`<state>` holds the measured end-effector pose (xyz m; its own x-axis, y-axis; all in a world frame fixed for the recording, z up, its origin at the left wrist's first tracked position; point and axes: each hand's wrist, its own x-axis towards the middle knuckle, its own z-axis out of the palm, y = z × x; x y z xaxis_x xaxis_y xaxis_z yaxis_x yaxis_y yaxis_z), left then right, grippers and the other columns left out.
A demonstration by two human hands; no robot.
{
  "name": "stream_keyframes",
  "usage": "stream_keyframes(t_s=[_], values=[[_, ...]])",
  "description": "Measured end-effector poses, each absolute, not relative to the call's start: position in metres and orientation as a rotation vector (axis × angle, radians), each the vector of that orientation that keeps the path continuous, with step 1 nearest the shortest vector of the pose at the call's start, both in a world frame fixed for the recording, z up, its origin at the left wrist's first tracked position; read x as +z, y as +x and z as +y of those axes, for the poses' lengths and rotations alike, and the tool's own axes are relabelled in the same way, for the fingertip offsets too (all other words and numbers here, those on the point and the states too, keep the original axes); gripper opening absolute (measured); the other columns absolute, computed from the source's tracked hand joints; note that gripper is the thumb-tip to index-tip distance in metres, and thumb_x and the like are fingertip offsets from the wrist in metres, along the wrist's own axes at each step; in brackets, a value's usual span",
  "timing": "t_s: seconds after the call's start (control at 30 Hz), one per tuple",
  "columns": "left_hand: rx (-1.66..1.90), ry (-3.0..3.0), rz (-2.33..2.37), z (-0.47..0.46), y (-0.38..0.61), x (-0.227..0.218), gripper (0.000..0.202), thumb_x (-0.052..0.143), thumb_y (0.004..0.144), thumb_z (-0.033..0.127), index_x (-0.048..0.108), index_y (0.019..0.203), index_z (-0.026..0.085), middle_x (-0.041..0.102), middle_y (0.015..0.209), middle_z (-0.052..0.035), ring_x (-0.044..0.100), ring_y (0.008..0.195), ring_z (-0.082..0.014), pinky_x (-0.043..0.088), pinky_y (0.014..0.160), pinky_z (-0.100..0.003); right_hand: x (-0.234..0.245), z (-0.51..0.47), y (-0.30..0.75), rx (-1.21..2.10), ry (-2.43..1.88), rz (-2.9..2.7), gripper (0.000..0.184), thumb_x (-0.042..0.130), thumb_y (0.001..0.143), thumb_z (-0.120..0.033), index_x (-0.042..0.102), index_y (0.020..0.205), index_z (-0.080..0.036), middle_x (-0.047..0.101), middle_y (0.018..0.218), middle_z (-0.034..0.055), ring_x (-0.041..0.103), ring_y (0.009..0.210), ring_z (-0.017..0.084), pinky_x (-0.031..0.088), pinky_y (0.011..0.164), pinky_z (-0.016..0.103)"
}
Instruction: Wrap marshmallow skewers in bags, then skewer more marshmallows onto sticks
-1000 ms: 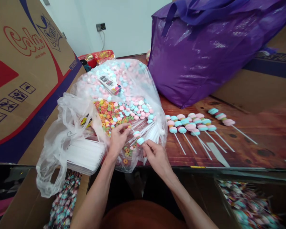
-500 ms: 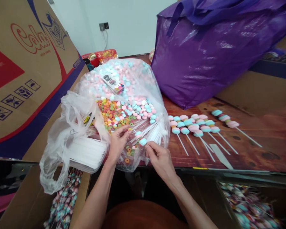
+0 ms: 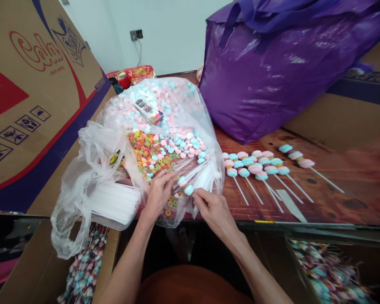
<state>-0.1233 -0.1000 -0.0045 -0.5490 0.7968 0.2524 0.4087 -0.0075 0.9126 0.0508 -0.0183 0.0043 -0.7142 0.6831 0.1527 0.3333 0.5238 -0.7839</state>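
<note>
A big clear plastic bag [image 3: 91, 169] lies open on the table edge, full of pink and blue marshmallow candies [image 3: 177, 143] and coloured ring candies [image 3: 145, 154], with white sticks [image 3: 199, 175] among them. My left hand [image 3: 158, 192] is inside the bag mouth, fingers pinched at a stick with a pink and blue candy [image 3: 185, 185] on it. My right hand [image 3: 212, 207] pinches the same stick just below the blue candy. Several finished candy skewers [image 3: 256, 166] lie in a row on the table to the right.
A large purple bag [image 3: 281, 67] stands behind the skewers. A big printed cardboard box [image 3: 34, 97] leans at the left. Open boxes with wrapped candy skewers sit below the table at left [image 3: 82, 270] and right [image 3: 329, 270]. A white stack of packets [image 3: 114, 202] lies inside the plastic bag.
Both hands stay at the candy stick; the left fingers have shifted slightly toward the candies on it. The camera view has moved a little.
</note>
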Motion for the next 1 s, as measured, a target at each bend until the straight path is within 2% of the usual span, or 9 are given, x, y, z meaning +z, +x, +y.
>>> stream_keyframes(t_s=[0.13, 0.33, 0.53, 0.67, 0.8, 0.93, 1.0], values=[[1.640, 0.992, 1.862, -0.100, -0.123, -0.005, 0.026, 0.059, 0.089, 0.024, 0.077, 0.107, 0.018, 0.073, 0.097, -0.0074, 0.066, 0.080, -0.0167, 0.054, 0.075, -0.030, 0.003, -0.018, 0.050, 1.069, -0.811, -2.328, 0.032, 0.047, 0.093, -0.031, 0.058, 0.066, -0.019, 0.039, 0.057, -0.0037, 0.035, 0.054, 0.011, 0.029, 0.053, 0.023], [1.690, 0.754, 1.774, -0.102, -0.121, 0.000, 0.019, 0.074, 0.078, 0.028, 0.079, 0.094, 0.018, 0.076, 0.093, -0.0052, 0.066, 0.085, -0.0171, 0.052, 0.081, -0.029, 0.001, -0.019, 0.049, 1.056, -0.776, -2.301, 0.031, 0.048, 0.094, -0.029, 0.056, 0.065, -0.019, 0.040, 0.056, -0.0042, 0.035, 0.053, 0.011, 0.028, 0.052, 0.023], [1.717, 0.509, 1.452, -0.103, -0.121, 0.011, 0.035, 0.089, 0.062, 0.033, 0.077, 0.090, 0.015, 0.072, 0.079, -0.0017, 0.062, 0.070, -0.0106, 0.050, 0.066, -0.021, 0.000, -0.027, 0.046, 1.121, -0.691, -2.221, 0.031, 0.047, 0.096, -0.026, 0.053, 0.066, -0.019, 0.041, 0.057, -0.0049, 0.039, 0.053, 0.010, 0.030, 0.053, 0.022], [1.644, 0.322, 1.248, -0.105, -0.119, 0.019, 0.038, 0.094, 0.055, 0.031, 0.074, 0.082, 0.014, 0.071, 0.078, -0.0016, 0.064, 0.069, -0.0105, 0.052, 0.064, -0.021, 0.003, -0.030, 0.046, 1.162, -0.623, -2.153, 0.032, 0.046, 0.097, -0.024, 0.050, 0.066, -0.019, 0.043, 0.056, -0.0052, 0.042, 0.052, 0.009, 0.032, 0.054, 0.022], [1.620, 0.305, 1.178, -0.105, -0.114, 0.024, 0.034, 0.094, 0.055, 0.027, 0.069, 0.072, 0.013, 0.067, 0.074, 0.0003, 0.061, 0.064, -0.0076, 0.051, 0.062, -0.019, 0.005, -0.031, 0.046, 1.150, -0.605, -2.101, 0.032, 0.047, 0.096, -0.022, 0.047, 0.064, -0.020, 0.041, 0.055, -0.0059, 0.040, 0.050, 0.009, 0.031, 0.052, 0.022], [1.597, 0.343, 1.219, -0.103, -0.107, 0.026, 0.035, 0.094, 0.057, 0.030, 0.067, 0.071, 0.013, 0.067, 0.076, 0.0003, 0.061, 0.068, -0.0080, 0.052, 0.066, -0.020, 0.005, -0.030, 0.045, 1.144, -0.619, -2.058, 0.029, 0.047, 0.095, -0.021, 0.051, 0.067, -0.020, 0.044, 0.055, -0.0054, 0.042, 0.049, 0.010, 0.031, 0.052, 0.022], [1.580, 0.383, 1.248, -0.098, -0.105, 0.028, 0.036, 0.093, 0.058, 0.033, 0.066, 0.072, 0.014, 0.065, 0.074, 0.0008, 0.059, 0.065, -0.0077, 0.050, 0.063, -0.020, 0.005, -0.028, 0.045, 1.165, -0.644, -2.012, 0.029, 0.047, 0.095, -0.023, 0.052, 0.067, -0.020, 0.046, 0.055, -0.0048, 0.043, 0.050, 0.010, 0.033, 0.052, 0.023]])
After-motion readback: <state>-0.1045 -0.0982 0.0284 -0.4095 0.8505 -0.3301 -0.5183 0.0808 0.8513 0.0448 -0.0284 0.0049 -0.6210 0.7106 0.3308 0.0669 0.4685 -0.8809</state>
